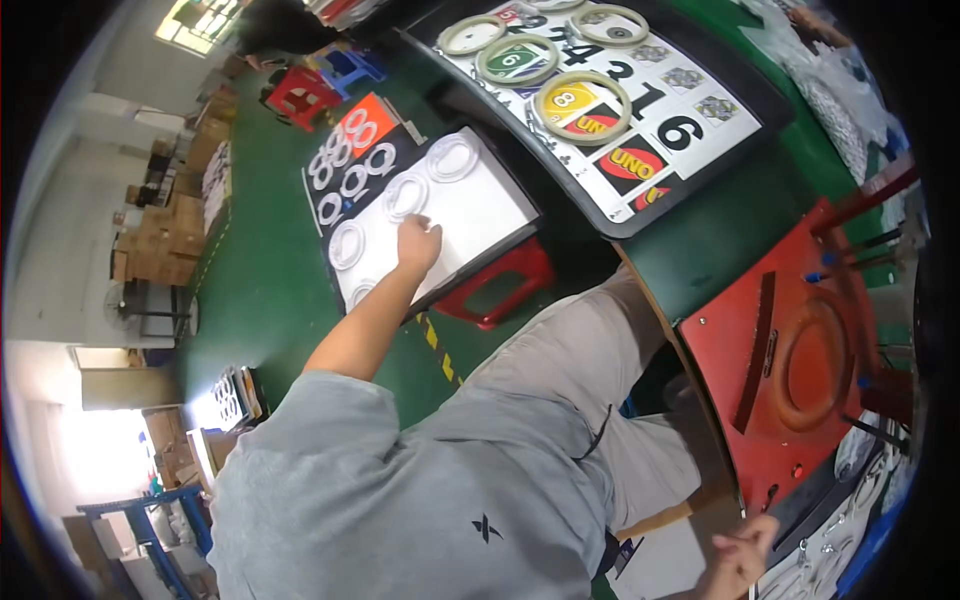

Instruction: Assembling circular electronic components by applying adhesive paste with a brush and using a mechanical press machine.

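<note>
My left hand (419,245) is stretched over a white board (470,225), its fingers curled at the near edge of a white ring (404,198). The fingers seem closed on that ring's rim. Other white rings lie on the same board, one (452,158) farther right and one (347,245) to the left. Low at the right, my right hand (738,560) is beside the front corner of a red machine plate (770,400). Its fingers are bent together. A thin light rod shows just below them, but what they grip is not clear.
A printed sheet (690,75) on a dark-edged board carries several pale yellow rings (583,107). Beyond the white board, more white rings lie on a black and orange panel (376,118). A red stool (505,283) stands underneath. Cardboard boxes (175,225) line the left wall.
</note>
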Available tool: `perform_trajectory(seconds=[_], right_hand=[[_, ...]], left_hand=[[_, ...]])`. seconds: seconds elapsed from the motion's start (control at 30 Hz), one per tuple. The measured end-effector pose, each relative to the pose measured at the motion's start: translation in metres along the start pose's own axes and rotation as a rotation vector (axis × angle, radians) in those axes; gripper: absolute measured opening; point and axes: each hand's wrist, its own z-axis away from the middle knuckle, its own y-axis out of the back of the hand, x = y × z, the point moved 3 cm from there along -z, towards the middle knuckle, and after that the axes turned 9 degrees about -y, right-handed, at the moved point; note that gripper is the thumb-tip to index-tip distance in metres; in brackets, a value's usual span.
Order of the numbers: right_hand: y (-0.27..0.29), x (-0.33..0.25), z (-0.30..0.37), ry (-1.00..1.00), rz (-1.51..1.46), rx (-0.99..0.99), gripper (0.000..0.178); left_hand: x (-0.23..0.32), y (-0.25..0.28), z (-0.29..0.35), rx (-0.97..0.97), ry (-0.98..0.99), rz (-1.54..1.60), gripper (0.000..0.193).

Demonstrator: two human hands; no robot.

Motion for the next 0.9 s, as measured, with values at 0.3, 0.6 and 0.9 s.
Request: perform_trajectory(seconds=[0.3,0.6,0.9], right_hand=[[-0.075,-0.021,-0.020,-0.240,-0.105,-0.346,0.017],[-0.088,-0.025,-0.038,-0.107,-0.023,-0.403,0.013],[-0.088,-0.031,-0.043,-0.113,0.012,-0.193,0.012]], left_hand=[[-0.067,0.047,0.077,-0.295,0.634,-0.425,0.074],[-0.110,0.053,0.081,-0.014,0.439,-0.257,0.066],[0.193,0.146,0.010,0.194,-0.363,0.798,0.017]])
